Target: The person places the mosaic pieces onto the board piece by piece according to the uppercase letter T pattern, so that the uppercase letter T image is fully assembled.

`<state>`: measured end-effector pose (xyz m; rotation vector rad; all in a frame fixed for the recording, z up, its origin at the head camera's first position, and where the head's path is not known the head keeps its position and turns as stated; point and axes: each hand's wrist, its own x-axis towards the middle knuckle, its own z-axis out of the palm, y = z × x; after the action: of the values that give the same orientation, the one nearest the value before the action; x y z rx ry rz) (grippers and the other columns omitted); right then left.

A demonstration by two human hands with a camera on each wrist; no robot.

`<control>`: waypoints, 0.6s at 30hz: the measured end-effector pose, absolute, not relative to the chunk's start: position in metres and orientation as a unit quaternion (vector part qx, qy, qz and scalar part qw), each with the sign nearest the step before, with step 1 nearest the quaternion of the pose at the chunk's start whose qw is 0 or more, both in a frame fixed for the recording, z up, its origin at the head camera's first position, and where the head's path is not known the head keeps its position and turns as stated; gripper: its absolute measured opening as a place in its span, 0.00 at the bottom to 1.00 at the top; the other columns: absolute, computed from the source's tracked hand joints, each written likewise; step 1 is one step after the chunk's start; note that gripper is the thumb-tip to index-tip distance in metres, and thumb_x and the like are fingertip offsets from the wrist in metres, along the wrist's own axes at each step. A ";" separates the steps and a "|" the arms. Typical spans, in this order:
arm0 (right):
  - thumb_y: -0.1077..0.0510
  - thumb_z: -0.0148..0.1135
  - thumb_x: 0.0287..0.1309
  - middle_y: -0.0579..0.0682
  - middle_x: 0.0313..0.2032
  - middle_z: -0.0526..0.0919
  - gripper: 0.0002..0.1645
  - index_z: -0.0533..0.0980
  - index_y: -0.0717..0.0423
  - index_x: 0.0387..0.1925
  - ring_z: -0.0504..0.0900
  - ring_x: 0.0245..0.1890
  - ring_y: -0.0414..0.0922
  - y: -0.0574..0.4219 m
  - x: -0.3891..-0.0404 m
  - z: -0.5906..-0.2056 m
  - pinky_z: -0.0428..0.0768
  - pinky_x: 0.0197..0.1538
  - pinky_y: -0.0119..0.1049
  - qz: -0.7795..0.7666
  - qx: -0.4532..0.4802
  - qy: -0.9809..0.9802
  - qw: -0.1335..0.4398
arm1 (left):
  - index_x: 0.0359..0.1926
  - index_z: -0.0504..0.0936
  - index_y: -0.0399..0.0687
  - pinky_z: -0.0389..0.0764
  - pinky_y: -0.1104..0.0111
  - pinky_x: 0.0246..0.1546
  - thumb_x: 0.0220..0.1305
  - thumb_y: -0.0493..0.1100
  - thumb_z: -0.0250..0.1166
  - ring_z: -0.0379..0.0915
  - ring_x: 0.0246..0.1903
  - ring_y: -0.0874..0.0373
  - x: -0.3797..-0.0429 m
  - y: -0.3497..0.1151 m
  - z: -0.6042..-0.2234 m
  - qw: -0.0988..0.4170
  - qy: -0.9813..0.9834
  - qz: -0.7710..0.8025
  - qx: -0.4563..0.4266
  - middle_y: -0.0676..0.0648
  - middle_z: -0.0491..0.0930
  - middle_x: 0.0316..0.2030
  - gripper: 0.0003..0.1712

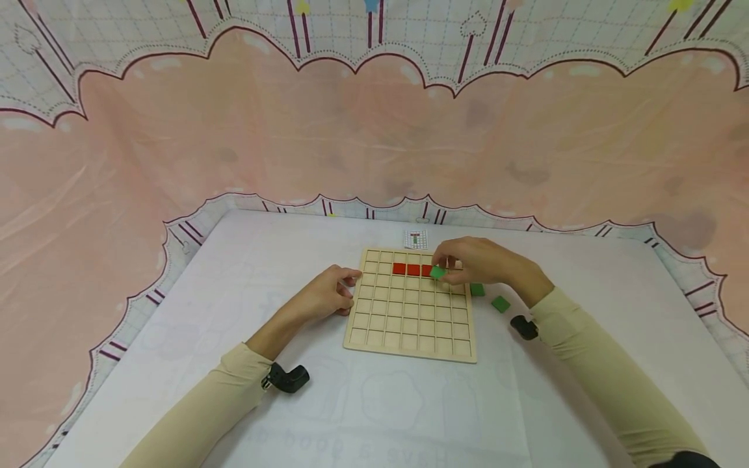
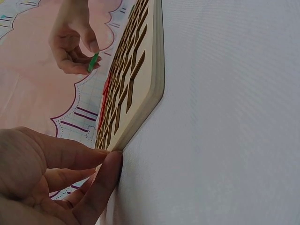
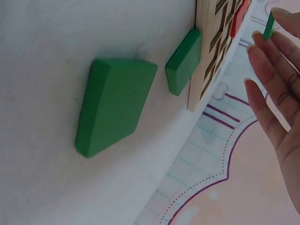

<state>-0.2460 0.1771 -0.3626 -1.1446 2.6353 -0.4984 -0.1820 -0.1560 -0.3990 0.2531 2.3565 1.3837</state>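
A wooden grid board point(image 1: 407, 323) lies flat on the white table, with a row of 3 red square tiles point(image 1: 413, 270) set in cells near its far edge. My left hand point(image 1: 324, 296) pinches the board's left edge between thumb and finger, closely seen in the left wrist view. Over the board's far right part, my right hand point(image 1: 476, 260) holds a green square tile point(image 1: 437, 272) between thumb and fingertips, just beside the rightmost red tile. In the left wrist view this green tile point(image 2: 93, 63) is held edge-on above the grid.
One loose green tile point(image 1: 477, 290) lies against the board's right edge, and another green tile point(image 1: 500, 304) sits a little farther right. Behind the board is a small printed card point(image 1: 416, 240) with a grid pattern. A patterned curtain point(image 1: 351, 143) hangs beyond the table.
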 end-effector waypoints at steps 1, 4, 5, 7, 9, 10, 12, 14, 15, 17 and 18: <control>0.51 0.71 0.60 0.39 0.40 0.83 0.15 0.82 0.46 0.48 0.79 0.41 0.40 0.176 -0.246 -0.363 0.80 0.43 0.37 -0.170 -0.392 0.897 0.113 | 0.71 0.67 0.30 0.84 0.70 0.31 0.58 0.19 0.59 0.72 0.36 0.56 -0.182 -0.156 -0.399 0.198 0.842 0.494 0.091 0.36 0.67 0.51 0.37; 0.51 0.70 0.60 0.39 0.40 0.83 0.15 0.82 0.46 0.48 0.79 0.41 0.39 0.174 -0.247 -0.364 0.80 0.43 0.37 -0.171 -0.397 0.895 0.112 | 0.71 0.67 0.30 0.84 0.70 0.31 0.58 0.19 0.60 0.73 0.36 0.55 -0.182 -0.156 -0.399 0.198 0.842 0.493 0.089 0.36 0.67 0.51 0.37; 0.51 0.69 0.60 0.38 0.40 0.83 0.14 0.82 0.46 0.48 0.79 0.41 0.39 0.173 -0.248 -0.364 0.80 0.43 0.37 -0.171 -0.400 0.893 0.112 | 0.71 0.67 0.30 0.84 0.70 0.30 0.58 0.20 0.60 0.73 0.36 0.55 -0.182 -0.156 -0.399 0.198 0.843 0.493 0.088 0.36 0.67 0.51 0.38; 0.52 0.69 0.60 0.38 0.40 0.83 0.14 0.82 0.45 0.48 0.79 0.41 0.40 0.170 -0.249 -0.365 0.80 0.43 0.36 -0.173 -0.403 0.892 0.114 | 0.71 0.67 0.31 0.83 0.70 0.30 0.58 0.20 0.60 0.73 0.36 0.54 -0.182 -0.156 -0.399 0.198 0.843 0.492 0.087 0.36 0.67 0.51 0.38; 0.52 0.69 0.60 0.38 0.41 0.83 0.14 0.82 0.45 0.48 0.80 0.41 0.40 0.168 -0.250 -0.365 0.80 0.43 0.36 -0.173 -0.405 0.890 0.116 | 0.71 0.67 0.31 0.83 0.70 0.30 0.58 0.20 0.60 0.74 0.37 0.53 -0.182 -0.156 -0.398 0.197 0.843 0.492 0.087 0.36 0.67 0.51 0.38; 0.53 0.69 0.60 0.38 0.41 0.83 0.14 0.82 0.45 0.48 0.80 0.41 0.40 0.167 -0.250 -0.366 0.80 0.43 0.36 -0.172 -0.407 0.890 0.116 | 0.71 0.67 0.31 0.83 0.70 0.30 0.57 0.20 0.60 0.74 0.37 0.53 -0.182 -0.156 -0.398 0.197 0.844 0.492 0.087 0.36 0.67 0.51 0.38; 0.53 0.70 0.60 0.38 0.41 0.84 0.14 0.82 0.46 0.48 0.80 0.41 0.40 0.163 -0.250 -0.366 0.81 0.44 0.36 -0.172 -0.408 0.889 0.120 | 0.71 0.67 0.31 0.83 0.70 0.30 0.57 0.20 0.60 0.74 0.38 0.52 -0.182 -0.156 -0.398 0.197 0.843 0.492 0.089 0.36 0.67 0.51 0.38; 0.53 0.71 0.60 0.39 0.41 0.84 0.14 0.83 0.47 0.48 0.80 0.41 0.40 0.160 -0.251 -0.367 0.81 0.44 0.36 -0.171 -0.411 0.887 0.122 | 0.71 0.67 0.30 0.83 0.70 0.30 0.57 0.20 0.59 0.74 0.38 0.52 -0.182 -0.156 -0.399 0.197 0.843 0.492 0.090 0.36 0.67 0.51 0.38; 0.53 0.71 0.60 0.39 0.41 0.84 0.15 0.83 0.47 0.48 0.80 0.41 0.40 0.159 -0.251 -0.368 0.81 0.45 0.36 -0.170 -0.412 0.887 0.123 | 0.71 0.67 0.30 0.84 0.69 0.30 0.57 0.20 0.60 0.74 0.38 0.52 -0.183 -0.156 -0.400 0.196 0.843 0.492 0.092 0.36 0.67 0.51 0.38; 0.53 0.72 0.59 0.40 0.40 0.84 0.15 0.83 0.47 0.48 0.80 0.40 0.41 0.156 -0.251 -0.368 0.81 0.45 0.36 -0.171 -0.415 0.885 0.125 | 0.71 0.67 0.30 0.84 0.68 0.31 0.57 0.19 0.60 0.74 0.38 0.53 -0.183 -0.156 -0.400 0.196 0.843 0.492 0.094 0.35 0.67 0.52 0.38; 0.52 0.73 0.59 0.40 0.40 0.83 0.15 0.83 0.47 0.48 0.80 0.40 0.41 0.154 -0.251 -0.369 0.81 0.45 0.36 -0.170 -0.417 0.884 0.126 | 0.71 0.67 0.30 0.84 0.68 0.31 0.57 0.19 0.60 0.73 0.37 0.53 -0.183 -0.156 -0.400 0.196 0.843 0.493 0.092 0.35 0.67 0.52 0.38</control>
<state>-0.2507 0.1545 -0.3688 -1.2135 2.5746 -0.4940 -0.1829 -0.1561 -0.4004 0.2588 2.3611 1.3797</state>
